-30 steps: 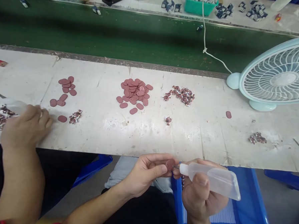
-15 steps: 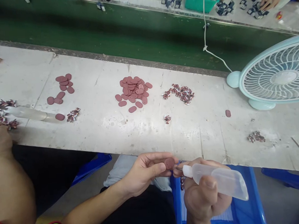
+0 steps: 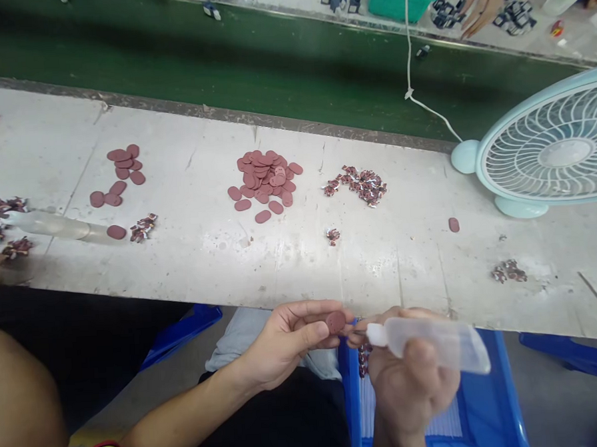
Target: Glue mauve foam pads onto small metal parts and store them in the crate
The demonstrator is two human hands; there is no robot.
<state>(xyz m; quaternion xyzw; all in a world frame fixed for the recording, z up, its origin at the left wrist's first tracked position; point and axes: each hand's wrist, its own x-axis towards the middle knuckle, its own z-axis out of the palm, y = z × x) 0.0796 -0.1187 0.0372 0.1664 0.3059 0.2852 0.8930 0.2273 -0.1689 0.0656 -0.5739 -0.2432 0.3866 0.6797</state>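
Reddish disc (image 3: 336, 322) stays pinched in left hand (image 3: 278, 348); right hand (image 3: 407, 394), gripping the bottle (image 3: 452, 343), has drawn the needle (image 3: 359, 332) back, so contact seems paused.

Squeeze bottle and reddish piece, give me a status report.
Left hand pinching reddish piece. Right hand gripping squeeze bottle, nozzle close to piece. In the way: left thumb over piece's edge.

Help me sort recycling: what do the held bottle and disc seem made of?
Bottle: likely plastic, smooth with a slight sheen; its walls are milky and translucent. Disc: possibly leather, rubber or plastic, matte; its reddish-brown face shows little shine.
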